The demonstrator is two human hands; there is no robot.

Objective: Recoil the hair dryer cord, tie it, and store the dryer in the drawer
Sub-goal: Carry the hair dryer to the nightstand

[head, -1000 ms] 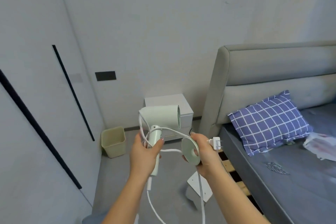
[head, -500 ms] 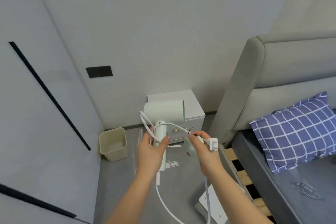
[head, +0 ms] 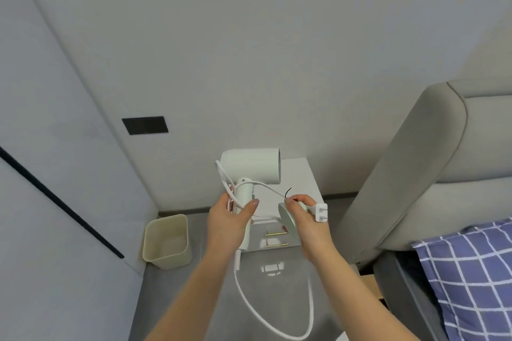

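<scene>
two grips, left hand [head: 230,219] on hair dryer [head: 252,165], right hand [head: 308,225] pinching cord [head: 312,309] over nightstand [head: 302,174] edge

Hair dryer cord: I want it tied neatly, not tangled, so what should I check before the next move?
1. Left hand grips the hair dryer handle: ok.
2. Plug unplugged, held at the right hand: ok.
3. Cord fully coiled: not ok, a long loop hangs below the hands.
4. Tie ready: cannot tell; a thin black strand sticks up by the right fingers.
5. Right hand free for tying: not ok, it also holds a round pale-green piece.
6. Nightstand drawers open: not ok, both look closed.
</scene>
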